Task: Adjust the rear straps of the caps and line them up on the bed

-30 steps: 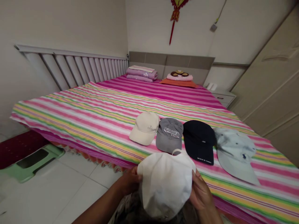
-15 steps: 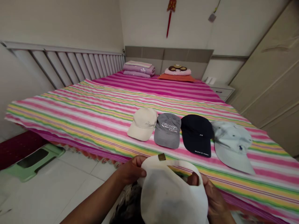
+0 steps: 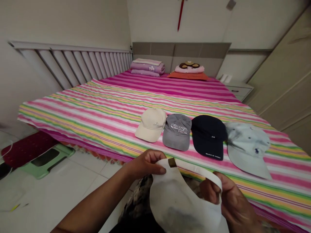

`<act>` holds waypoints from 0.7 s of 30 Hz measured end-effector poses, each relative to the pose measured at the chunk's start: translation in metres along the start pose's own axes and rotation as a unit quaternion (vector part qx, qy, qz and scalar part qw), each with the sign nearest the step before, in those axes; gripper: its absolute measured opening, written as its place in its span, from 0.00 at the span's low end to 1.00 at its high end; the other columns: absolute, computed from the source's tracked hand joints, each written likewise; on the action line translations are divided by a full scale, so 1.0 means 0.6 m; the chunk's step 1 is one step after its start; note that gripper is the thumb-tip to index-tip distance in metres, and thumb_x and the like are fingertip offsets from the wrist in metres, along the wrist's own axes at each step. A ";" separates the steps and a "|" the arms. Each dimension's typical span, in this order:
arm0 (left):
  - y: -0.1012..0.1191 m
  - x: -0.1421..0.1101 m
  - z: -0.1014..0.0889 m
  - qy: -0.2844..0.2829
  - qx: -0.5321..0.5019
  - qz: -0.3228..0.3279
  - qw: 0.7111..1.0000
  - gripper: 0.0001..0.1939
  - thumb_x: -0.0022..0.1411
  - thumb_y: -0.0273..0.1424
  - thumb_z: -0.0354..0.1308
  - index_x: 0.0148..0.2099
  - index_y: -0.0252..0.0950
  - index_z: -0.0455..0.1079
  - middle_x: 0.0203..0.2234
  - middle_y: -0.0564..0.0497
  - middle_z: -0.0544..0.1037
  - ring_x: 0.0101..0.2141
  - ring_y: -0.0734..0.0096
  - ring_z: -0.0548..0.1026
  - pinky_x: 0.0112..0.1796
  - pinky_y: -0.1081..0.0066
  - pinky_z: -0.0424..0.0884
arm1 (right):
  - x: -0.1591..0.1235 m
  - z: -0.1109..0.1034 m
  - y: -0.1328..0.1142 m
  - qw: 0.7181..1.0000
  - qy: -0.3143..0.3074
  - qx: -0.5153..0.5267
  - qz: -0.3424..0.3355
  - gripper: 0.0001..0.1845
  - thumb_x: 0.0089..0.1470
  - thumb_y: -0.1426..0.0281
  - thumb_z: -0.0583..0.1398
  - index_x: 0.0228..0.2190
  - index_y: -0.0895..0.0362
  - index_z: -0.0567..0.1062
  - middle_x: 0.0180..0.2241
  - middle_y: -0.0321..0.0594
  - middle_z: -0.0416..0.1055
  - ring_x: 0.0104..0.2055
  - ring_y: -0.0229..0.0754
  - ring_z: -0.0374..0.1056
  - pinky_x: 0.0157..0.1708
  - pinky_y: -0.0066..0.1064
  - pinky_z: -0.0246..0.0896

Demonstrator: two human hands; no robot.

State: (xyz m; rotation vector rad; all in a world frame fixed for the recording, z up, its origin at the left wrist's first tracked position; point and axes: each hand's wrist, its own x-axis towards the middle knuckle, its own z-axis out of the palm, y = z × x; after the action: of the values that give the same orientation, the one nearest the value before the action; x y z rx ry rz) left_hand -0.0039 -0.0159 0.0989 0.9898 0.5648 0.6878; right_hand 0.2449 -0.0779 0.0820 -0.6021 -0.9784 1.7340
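Both my hands hold a white baseball cap (image 3: 181, 204) low in front of me, with its inside turned toward me. My left hand (image 3: 145, 164) pinches the cap's rim beside a small brass buckle (image 3: 172, 162). My right hand (image 3: 229, 200) grips the far end of the white back strap (image 3: 196, 170), which is stretched out. Below the cap, my patterned trousers (image 3: 138, 202) show. Four caps lie in a row on the bed just beyond my hands: beige (image 3: 150, 124), grey (image 3: 177, 132), navy (image 3: 209, 137) and pale blue (image 3: 247, 149).
The bed's striped pink bedspread (image 3: 97, 110) stretches toward a grey headboard (image 3: 181, 53), with folded lilac bedding (image 3: 147, 67) and a pillow (image 3: 189, 68). A slatted radiator (image 3: 73, 64) lines the left wall. A green stool (image 3: 46, 160) stands on the tiled floor.
The white cap has turned inside toward me, and its back strap is now pulled out with the buckle showing. My hands have spread farther apart. The row of caps has not moved.
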 end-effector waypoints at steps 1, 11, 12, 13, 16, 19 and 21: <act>0.006 0.001 0.005 -0.002 0.010 0.003 1.000 0.13 0.40 0.30 0.68 0.29 0.30 0.70 0.21 0.53 0.74 0.20 0.79 0.70 0.23 0.79 0.64 | -0.001 0.006 -0.008 1.000 0.014 -0.020 -0.012 0.14 0.39 0.59 0.65 0.21 0.55 0.70 0.16 0.36 0.66 0.19 0.36 0.56 0.21 0.28 0.49; 0.012 0.021 0.032 0.051 0.069 0.055 0.995 0.13 0.39 0.33 0.68 0.27 0.30 0.73 0.20 0.52 0.74 0.21 0.80 0.67 0.25 0.78 0.60 | -0.006 0.039 -0.037 0.986 0.123 -0.111 -0.026 0.19 0.48 0.54 0.58 0.22 0.57 0.73 0.08 0.30 0.55 0.14 0.30 0.45 0.18 0.27 0.40; 0.012 0.021 0.032 0.053 0.071 0.054 0.995 0.14 0.38 0.34 0.68 0.27 0.30 0.73 0.20 0.52 0.74 0.21 0.80 0.67 0.24 0.77 0.60 | -0.002 0.040 -0.037 0.985 0.116 -0.128 -0.015 0.19 0.48 0.54 0.58 0.22 0.58 0.73 0.09 0.31 0.56 0.13 0.29 0.46 0.17 0.26 0.39; 0.012 0.021 0.033 0.052 0.076 0.053 0.994 0.14 0.38 0.34 0.68 0.26 0.30 0.73 0.19 0.52 0.73 0.20 0.80 0.66 0.24 0.77 0.60 | 0.002 0.042 -0.036 0.984 0.103 -0.146 0.000 0.19 0.49 0.55 0.58 0.23 0.58 0.73 0.11 0.31 0.58 0.13 0.28 0.46 0.16 0.26 0.38; 0.016 0.020 0.035 0.043 0.117 0.071 0.990 0.13 0.41 0.35 0.67 0.25 0.30 0.72 0.18 0.52 0.72 0.20 0.80 0.65 0.24 0.77 0.60 | 0.018 0.056 -0.035 0.979 0.069 -0.190 0.037 0.15 0.48 0.59 0.60 0.25 0.59 0.73 0.16 0.33 0.63 0.13 0.26 0.46 0.14 0.23 0.37; 0.020 0.021 0.041 0.036 0.179 0.111 0.977 0.12 0.44 0.35 0.65 0.26 0.29 0.72 0.20 0.51 0.72 0.21 0.80 0.66 0.24 0.77 0.61 | 0.033 0.079 -0.032 0.977 0.070 -0.197 0.048 0.13 0.46 0.60 0.61 0.25 0.58 0.71 0.17 0.31 0.60 0.16 0.28 0.49 0.15 0.22 0.42; 0.022 0.020 0.046 0.032 0.215 0.125 0.968 0.12 0.45 0.35 0.64 0.27 0.29 0.72 0.21 0.50 0.73 0.23 0.78 0.67 0.25 0.77 0.62 | 0.040 0.091 -0.028 0.973 0.076 -0.211 0.054 0.14 0.43 0.60 0.63 0.24 0.58 0.69 0.16 0.29 0.57 0.17 0.29 0.49 0.16 0.23 0.43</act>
State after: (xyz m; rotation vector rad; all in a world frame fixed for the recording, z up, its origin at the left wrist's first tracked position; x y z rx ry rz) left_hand 0.0202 -0.0175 0.1214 1.4659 0.6690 0.8431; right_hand 0.2028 -0.0707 0.1272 -1.0619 -1.2318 1.5515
